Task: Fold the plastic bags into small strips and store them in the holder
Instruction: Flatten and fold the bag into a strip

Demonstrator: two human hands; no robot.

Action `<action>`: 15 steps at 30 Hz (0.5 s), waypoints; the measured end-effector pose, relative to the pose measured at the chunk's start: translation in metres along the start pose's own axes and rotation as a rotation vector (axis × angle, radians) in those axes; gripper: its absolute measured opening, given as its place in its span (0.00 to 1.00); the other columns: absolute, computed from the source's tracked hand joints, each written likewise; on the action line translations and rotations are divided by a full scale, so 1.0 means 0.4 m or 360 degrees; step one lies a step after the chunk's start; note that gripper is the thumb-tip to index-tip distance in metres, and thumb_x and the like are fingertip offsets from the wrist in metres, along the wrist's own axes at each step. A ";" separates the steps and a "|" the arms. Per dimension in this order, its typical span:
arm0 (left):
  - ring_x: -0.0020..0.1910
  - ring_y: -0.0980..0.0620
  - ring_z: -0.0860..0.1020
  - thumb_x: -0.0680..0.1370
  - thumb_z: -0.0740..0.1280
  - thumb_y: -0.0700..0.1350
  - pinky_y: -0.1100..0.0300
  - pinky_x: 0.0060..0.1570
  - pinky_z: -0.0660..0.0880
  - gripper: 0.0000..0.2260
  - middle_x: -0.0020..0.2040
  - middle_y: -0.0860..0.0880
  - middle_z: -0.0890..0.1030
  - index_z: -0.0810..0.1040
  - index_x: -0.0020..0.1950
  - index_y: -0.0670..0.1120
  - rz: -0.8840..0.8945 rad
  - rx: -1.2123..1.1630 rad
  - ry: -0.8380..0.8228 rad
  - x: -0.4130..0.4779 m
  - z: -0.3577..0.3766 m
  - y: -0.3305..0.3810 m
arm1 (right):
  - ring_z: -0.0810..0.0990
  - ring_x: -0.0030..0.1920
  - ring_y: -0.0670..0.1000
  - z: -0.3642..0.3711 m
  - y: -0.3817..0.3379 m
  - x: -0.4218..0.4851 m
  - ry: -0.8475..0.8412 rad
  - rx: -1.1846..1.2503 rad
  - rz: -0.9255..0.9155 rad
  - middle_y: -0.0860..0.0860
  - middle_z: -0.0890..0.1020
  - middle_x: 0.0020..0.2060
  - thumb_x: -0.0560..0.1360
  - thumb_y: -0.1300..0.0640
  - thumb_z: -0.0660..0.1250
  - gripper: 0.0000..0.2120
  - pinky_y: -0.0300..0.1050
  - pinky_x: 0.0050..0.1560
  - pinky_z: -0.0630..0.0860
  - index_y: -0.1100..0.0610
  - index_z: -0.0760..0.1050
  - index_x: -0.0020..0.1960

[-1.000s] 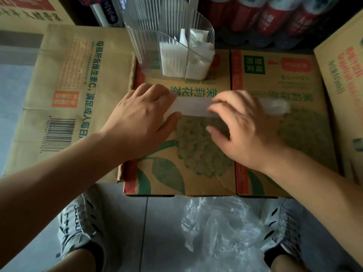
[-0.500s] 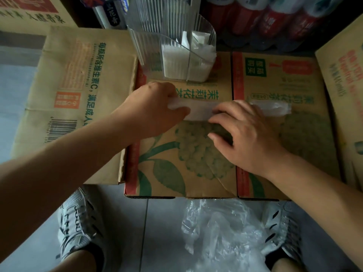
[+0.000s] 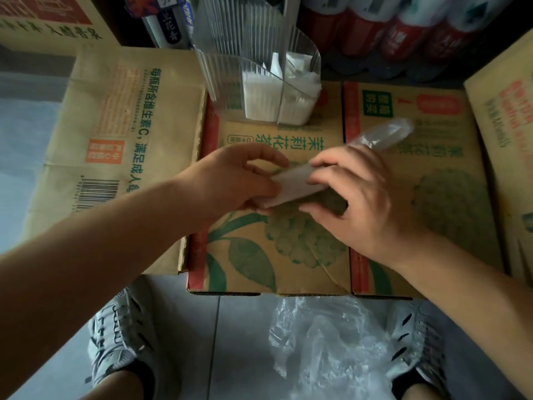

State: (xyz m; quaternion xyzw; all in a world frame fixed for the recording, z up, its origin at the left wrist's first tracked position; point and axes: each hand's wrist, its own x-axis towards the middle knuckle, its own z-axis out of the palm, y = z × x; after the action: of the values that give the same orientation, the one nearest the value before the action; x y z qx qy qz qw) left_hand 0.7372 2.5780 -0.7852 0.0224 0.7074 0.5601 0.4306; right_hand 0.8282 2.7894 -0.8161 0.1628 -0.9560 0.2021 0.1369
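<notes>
Bag strip lies tilted over box, just in front of holder. Left hand pinches one end; right hand fingers curl round its middle. Loose bags on floor, well in front of holder.

The plastic-bag strip in your fingers looks like thin, smooth, milky film. Under them the cardboard box is matt printed paperboard. Past them, the holder is clear, ribbed, glossy plastic. Nearer you, the loose bags are crinkly and shiny.

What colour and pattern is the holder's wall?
The holder is clear plastic with vertical ribs; head view.
</notes>
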 end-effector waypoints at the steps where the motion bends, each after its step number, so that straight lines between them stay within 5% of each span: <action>1: 0.33 0.50 0.80 0.77 0.67 0.29 0.62 0.35 0.81 0.13 0.42 0.43 0.81 0.81 0.53 0.45 -0.0065 -0.0141 -0.0070 -0.009 0.008 -0.002 | 0.79 0.55 0.59 -0.001 -0.009 0.001 0.0020 0.0033 -0.0033 0.57 0.81 0.54 0.72 0.55 0.78 0.13 0.56 0.57 0.74 0.62 0.81 0.51; 6: 0.39 0.49 0.82 0.74 0.71 0.46 0.59 0.38 0.82 0.15 0.48 0.40 0.83 0.81 0.56 0.38 -0.0134 -0.0484 -0.0274 -0.032 0.021 0.009 | 0.81 0.50 0.54 -0.001 -0.021 -0.012 0.0056 0.0267 0.0027 0.54 0.83 0.49 0.76 0.63 0.72 0.03 0.48 0.53 0.78 0.62 0.83 0.49; 9: 0.60 0.48 0.81 0.79 0.59 0.67 0.50 0.62 0.74 0.27 0.63 0.47 0.82 0.83 0.61 0.48 0.0321 -0.0022 -0.0215 -0.025 -0.002 -0.011 | 0.84 0.48 0.52 -0.009 -0.033 -0.027 0.0088 0.0851 0.0524 0.54 0.84 0.47 0.77 0.62 0.72 0.05 0.47 0.50 0.81 0.62 0.82 0.52; 11: 0.71 0.55 0.73 0.76 0.61 0.67 0.53 0.68 0.69 0.26 0.70 0.53 0.76 0.79 0.67 0.55 0.0631 0.0308 -0.0237 -0.028 -0.004 -0.020 | 0.85 0.47 0.53 -0.019 -0.044 -0.031 0.0114 0.1396 0.0918 0.54 0.86 0.46 0.77 0.64 0.72 0.06 0.46 0.50 0.82 0.59 0.81 0.54; 15: 0.65 0.52 0.77 0.74 0.75 0.50 0.51 0.64 0.76 0.31 0.64 0.49 0.78 0.70 0.74 0.43 0.0914 0.0784 -0.0255 -0.006 0.022 -0.053 | 0.86 0.49 0.57 -0.027 -0.050 -0.035 0.0086 0.1859 0.1236 0.59 0.86 0.48 0.76 0.65 0.69 0.10 0.48 0.48 0.83 0.61 0.80 0.57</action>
State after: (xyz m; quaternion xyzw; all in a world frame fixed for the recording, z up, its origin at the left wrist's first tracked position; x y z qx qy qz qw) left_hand 0.7541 2.5757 -0.8011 0.3660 0.7498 0.4677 0.2918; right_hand 0.8505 2.7802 -0.8045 -0.1487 -0.6762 0.7209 -0.0315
